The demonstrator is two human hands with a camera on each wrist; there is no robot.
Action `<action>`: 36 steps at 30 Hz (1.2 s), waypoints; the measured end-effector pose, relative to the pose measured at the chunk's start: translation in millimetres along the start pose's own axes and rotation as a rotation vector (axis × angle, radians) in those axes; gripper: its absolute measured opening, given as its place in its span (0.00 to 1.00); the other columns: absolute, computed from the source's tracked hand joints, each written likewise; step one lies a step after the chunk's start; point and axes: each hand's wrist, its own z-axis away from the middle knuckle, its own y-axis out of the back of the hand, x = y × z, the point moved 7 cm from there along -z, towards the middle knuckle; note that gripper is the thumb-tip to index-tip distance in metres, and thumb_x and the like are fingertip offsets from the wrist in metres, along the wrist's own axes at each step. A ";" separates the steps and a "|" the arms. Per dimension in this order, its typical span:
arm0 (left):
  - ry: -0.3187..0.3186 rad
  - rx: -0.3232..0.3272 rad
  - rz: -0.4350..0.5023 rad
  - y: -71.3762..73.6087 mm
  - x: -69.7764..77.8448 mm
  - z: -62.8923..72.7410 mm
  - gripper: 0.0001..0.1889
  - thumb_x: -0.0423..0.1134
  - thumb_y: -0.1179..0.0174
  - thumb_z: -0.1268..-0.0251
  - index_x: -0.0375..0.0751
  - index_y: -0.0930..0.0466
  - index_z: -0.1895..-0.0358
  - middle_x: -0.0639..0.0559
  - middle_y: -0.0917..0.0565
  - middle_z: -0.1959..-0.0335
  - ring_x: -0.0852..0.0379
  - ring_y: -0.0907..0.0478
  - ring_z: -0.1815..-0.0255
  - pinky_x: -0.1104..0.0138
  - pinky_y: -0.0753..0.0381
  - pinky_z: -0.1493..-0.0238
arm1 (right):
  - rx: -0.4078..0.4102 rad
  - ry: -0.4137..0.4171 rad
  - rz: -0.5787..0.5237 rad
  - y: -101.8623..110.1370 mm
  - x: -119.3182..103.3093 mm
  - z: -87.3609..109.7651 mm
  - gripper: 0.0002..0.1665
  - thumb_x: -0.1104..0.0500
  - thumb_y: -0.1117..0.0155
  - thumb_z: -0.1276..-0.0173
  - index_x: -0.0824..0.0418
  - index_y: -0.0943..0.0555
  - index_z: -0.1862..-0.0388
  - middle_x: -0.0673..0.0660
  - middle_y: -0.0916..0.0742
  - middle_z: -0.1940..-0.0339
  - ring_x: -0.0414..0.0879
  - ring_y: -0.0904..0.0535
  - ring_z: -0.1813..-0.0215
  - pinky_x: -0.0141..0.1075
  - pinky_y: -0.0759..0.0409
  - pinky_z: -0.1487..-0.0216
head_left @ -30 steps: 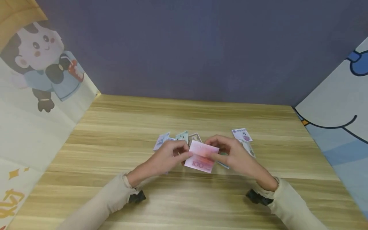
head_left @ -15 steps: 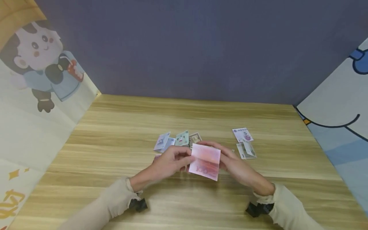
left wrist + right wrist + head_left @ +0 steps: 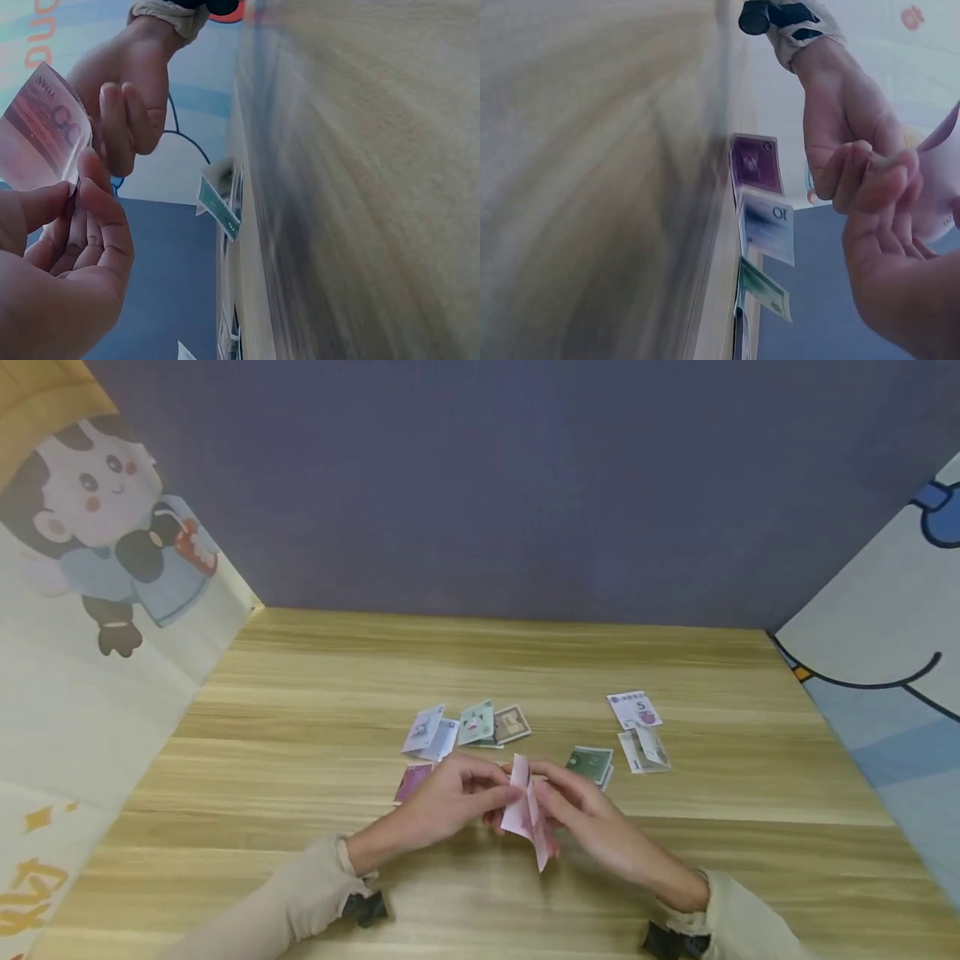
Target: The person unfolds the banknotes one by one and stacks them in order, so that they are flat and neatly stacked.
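1. On the wooden table (image 3: 247,785), a purple note (image 3: 412,782) sits just beside your left wrist, partly hidden; beyond it are folded blue notes (image 3: 433,735).
2. Your left hand (image 3: 456,797) pinches the pink note (image 3: 517,814) between thumb and fingers.
3. Beyond that hand, a folded green note (image 3: 476,722) lies beside a brown note (image 3: 513,724).
4. The pink note, bent along a crease, is up off the table between your hands.
5. Your right hand (image 3: 588,822) pinches its other side, close to your left.
6. Just beyond lies a green "2" note (image 3: 590,763).
7. Farthest right, a "5" note (image 3: 633,708) lies above a folded "1" note (image 3: 643,752).
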 end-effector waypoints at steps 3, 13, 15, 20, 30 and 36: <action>0.024 0.000 -0.027 -1.6 -1.9 2.2 0.08 0.34 0.40 0.29 0.34 0.14 0.62 0.46 0.15 0.75 0.52 0.20 0.78 0.57 0.16 0.75 | 0.021 0.057 -0.013 -3.1 0.7 2.6 0.19 0.63 0.55 0.19 0.70 0.29 0.35 0.59 0.16 0.64 0.39 0.22 0.71 0.34 0.20 0.74; 0.027 0.036 -0.050 1.5 -3.6 5.8 0.09 0.35 0.40 0.29 0.34 0.14 0.65 0.48 0.14 0.75 0.53 0.18 0.79 0.53 0.15 0.74 | 0.131 0.049 -0.002 1.0 7.7 5.0 0.17 0.65 0.45 0.24 0.71 0.27 0.40 0.56 0.18 0.67 0.39 0.23 0.73 0.33 0.20 0.74; 0.037 0.032 -0.048 1.5 -4.5 6.4 0.09 0.36 0.40 0.29 0.35 0.13 0.64 0.49 0.13 0.74 0.50 0.17 0.78 0.52 0.15 0.73 | 0.146 0.046 0.002 3.4 9.1 5.6 0.18 0.65 0.44 0.25 0.71 0.28 0.40 0.57 0.18 0.67 0.39 0.22 0.72 0.33 0.19 0.74; 0.063 0.012 -0.026 0.6 -7.9 9.1 0.09 0.37 0.39 0.29 0.35 0.14 0.63 0.47 0.13 0.75 0.46 0.16 0.77 0.55 0.14 0.73 | 0.182 0.063 0.026 9.0 9.4 7.3 0.19 0.68 0.40 0.28 0.75 0.30 0.43 0.56 0.19 0.68 0.40 0.23 0.73 0.34 0.19 0.74; 0.112 0.015 -0.051 6.0 -12.0 18.8 0.08 0.38 0.38 0.30 0.37 0.14 0.61 0.48 0.13 0.75 0.39 0.15 0.76 0.52 0.15 0.74 | 0.251 0.056 0.084 23.2 7.9 15.4 0.08 0.66 0.38 0.29 0.68 0.25 0.55 0.61 0.18 0.71 0.42 0.21 0.74 0.37 0.18 0.75; 0.132 0.048 -0.073 8.8 -12.8 23.5 0.08 0.38 0.38 0.30 0.38 0.14 0.66 0.48 0.14 0.78 0.40 0.16 0.77 0.54 0.16 0.76 | 0.279 0.057 0.104 35.6 7.7 25.9 0.06 0.66 0.38 0.29 0.67 0.25 0.58 0.63 0.18 0.75 0.42 0.22 0.77 0.36 0.22 0.83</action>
